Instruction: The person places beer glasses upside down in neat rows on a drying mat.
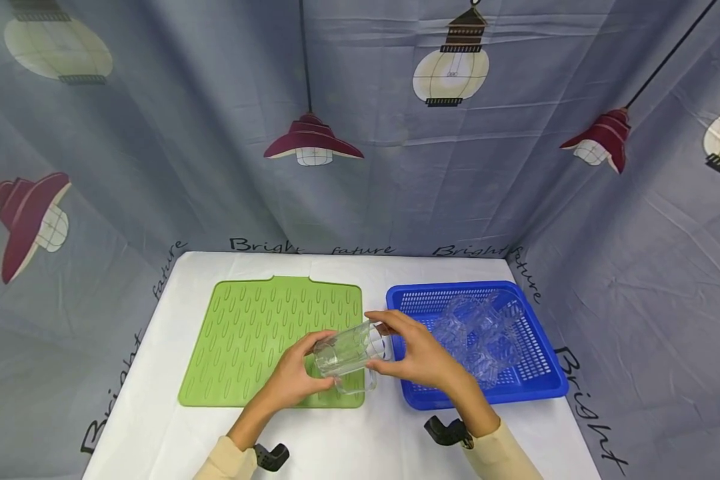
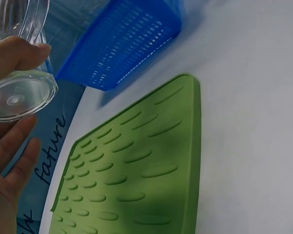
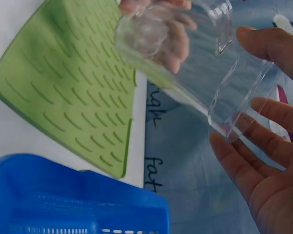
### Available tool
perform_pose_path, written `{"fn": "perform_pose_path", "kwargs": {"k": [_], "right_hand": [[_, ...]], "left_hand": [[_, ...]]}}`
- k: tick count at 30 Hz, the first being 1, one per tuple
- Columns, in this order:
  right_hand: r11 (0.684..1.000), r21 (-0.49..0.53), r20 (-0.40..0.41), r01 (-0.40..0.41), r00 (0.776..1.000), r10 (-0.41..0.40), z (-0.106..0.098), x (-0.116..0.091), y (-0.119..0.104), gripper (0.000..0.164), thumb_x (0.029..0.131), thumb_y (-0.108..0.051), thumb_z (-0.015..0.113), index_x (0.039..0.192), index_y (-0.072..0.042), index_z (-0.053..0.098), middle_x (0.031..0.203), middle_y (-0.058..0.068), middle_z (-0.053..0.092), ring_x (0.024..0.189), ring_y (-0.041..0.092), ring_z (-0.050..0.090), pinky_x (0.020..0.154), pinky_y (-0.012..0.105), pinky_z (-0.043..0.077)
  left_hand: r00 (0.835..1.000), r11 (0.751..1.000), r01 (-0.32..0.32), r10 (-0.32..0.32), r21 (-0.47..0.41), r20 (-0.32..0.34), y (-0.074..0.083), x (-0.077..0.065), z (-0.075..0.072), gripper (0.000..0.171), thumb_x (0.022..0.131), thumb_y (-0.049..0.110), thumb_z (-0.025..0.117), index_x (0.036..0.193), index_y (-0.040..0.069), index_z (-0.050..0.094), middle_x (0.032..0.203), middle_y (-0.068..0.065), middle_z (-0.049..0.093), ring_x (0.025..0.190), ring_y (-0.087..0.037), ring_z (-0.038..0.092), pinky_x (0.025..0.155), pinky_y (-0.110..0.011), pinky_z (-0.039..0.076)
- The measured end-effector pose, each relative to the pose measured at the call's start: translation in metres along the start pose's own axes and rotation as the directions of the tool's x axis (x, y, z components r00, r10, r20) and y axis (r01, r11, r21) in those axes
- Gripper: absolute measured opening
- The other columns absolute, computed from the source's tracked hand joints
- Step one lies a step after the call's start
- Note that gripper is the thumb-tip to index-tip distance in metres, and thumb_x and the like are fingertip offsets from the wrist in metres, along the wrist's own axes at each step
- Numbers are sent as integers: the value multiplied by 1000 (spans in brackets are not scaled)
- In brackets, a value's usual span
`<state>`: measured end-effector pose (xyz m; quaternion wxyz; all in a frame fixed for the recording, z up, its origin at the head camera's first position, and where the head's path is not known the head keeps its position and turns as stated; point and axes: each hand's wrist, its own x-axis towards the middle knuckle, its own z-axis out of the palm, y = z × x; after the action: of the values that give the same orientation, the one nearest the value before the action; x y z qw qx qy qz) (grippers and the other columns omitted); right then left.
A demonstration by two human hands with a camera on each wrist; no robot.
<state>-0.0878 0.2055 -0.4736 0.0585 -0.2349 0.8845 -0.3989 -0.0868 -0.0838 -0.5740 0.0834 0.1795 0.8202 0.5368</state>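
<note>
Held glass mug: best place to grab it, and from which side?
Probably the handle, from the person's near side: it juts from the tilted glass mug toward the person as an open loop, while the left hand and right hand take up the two ends.

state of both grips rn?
Left grip: closed around the base end of a clear, cylindrical, glass-looking mug with a handle.
Right grip: closed around the same mug, at its rim end.
</note>
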Motion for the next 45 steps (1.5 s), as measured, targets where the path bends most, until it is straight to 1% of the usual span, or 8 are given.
{"fn": "perform_pose_path", "kwargs": {"k": [3, 7, 14, 19, 26, 33, 40, 45], "right_hand": [[999, 28, 12, -21, 1000, 21, 0, -2, 5, 81, 86, -35, 92, 157, -24, 54, 148, 7, 65, 128, 29, 71, 110, 48, 61], [999, 47, 38, -23, 999, 21, 1, -3, 10, 80, 87, -33, 92, 157, -23, 53, 148, 11, 64, 129, 30, 70, 111, 48, 60], [995, 98, 83, -31, 996, 23, 0, -4, 16, 76, 86, -23, 91, 152, -20, 53, 149, 8, 63, 131, 31, 69, 113, 54, 59], [992, 122, 109, -29, 994, 15, 0, -4, 20, 76, 85, -21, 91, 151, -17, 53, 151, 13, 61, 133, 32, 67, 115, 49, 58], [989, 142, 128, -44, 991, 25, 2, -5, 24, 76, 84, -16, 90, 149, -13, 52, 149, 7, 62, 136, 33, 65, 117, 44, 57], [987, 149, 145, -56, 989, 34, 6, -9, 28, 75, 84, -17, 88, 149, -10, 51, 148, 15, 61, 135, 31, 64, 117, 47, 56], [988, 141, 137, -65, 990, 46, 11, -11, 32, 73, 84, -18, 88, 147, -17, 52, 143, 5, 64, 133, 31, 67, 117, 47, 57], [988, 140, 141, -64, 989, 44, 14, -11, 34, 74, 84, -19, 88, 148, -11, 52, 142, 9, 65, 130, 30, 68, 117, 49, 56]], "left_hand": [[1000, 1000, -12, 12, -4, -4, 2, -2, -3, 89, 74, 15, 96, 152, 33, 56, 145, 3, 68, 127, -22, 67, 107, -44, 58], [1000, 1000, -15, 15, -15, 4, 2, -4, -7, 89, 75, 13, 96, 153, 32, 56, 146, 0, 67, 127, -26, 68, 107, -54, 59], [999, 998, -16, 18, -69, 39, 2, -7, -15, 87, 76, 15, 97, 151, 35, 57, 148, 1, 66, 132, -32, 68, 110, -66, 56], [998, 996, -9, 14, -94, 61, 1, -9, -20, 86, 76, 22, 99, 150, 34, 58, 152, 1, 64, 135, -35, 67, 109, -67, 56], [997, 991, 4, 6, -133, 71, 4, -10, -25, 86, 75, 26, 100, 150, 28, 59, 150, -1, 65, 134, -37, 67, 109, -69, 55], [998, 987, 0, 10, -163, 58, 6, -9, -26, 83, 74, 30, 101, 146, 32, 61, 148, 1, 67, 133, -33, 68, 114, -71, 50], [998, 980, -3, 14, -197, 56, 7, -9, -28, 84, 75, 30, 100, 149, 21, 60, 147, -6, 68, 132, -32, 68, 116, -73, 47], [999, 981, -7, 16, -196, 45, 8, -9, -29, 82, 75, 29, 100, 147, 28, 61, 143, -7, 71, 131, -32, 68, 118, -73, 46]]}}
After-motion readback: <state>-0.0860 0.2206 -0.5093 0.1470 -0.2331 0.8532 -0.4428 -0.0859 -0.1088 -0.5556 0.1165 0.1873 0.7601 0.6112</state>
